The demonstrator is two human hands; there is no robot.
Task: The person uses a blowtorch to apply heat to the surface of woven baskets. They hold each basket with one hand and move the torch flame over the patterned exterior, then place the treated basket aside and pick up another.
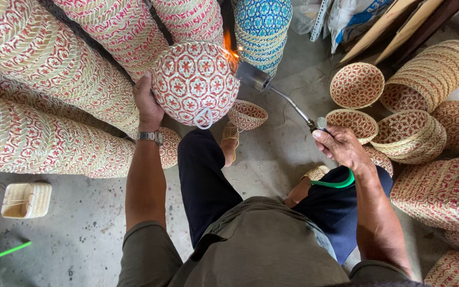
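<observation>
While I sit on the concrete floor (272,154), my left hand (147,103) holds a round red-and-cream woven basket (194,82) up in front of me, bottom side facing the camera, w/ a small pale loop hanging off its lower edge. Left fingers are wrapped around the basket's left rim, thumb side out of view behind it; a metal watch (150,136) sits on that wrist. My right hand (341,148) grips the handle end of a gas torch (280,95), fingers closed tight around it, green hose (336,183) curling off below the hand. The torch's metal nozzle points up-left & its orange flame (231,49) licks the basket's upper right edge, touching or just about.

Stacks of similar baskets lie on their sides at left (43,90) & above, packed close. A blue-patterned stack (262,29) stands just behind the flame. One small basket (246,114) sits on the floor just right of the held one, near my sandalled foot (230,139). More open baskets (357,85) & nested stacks (431,74) are at right, well apart from the flame. A small pale rectangular basket (26,200) lies on the floor at lower left.
</observation>
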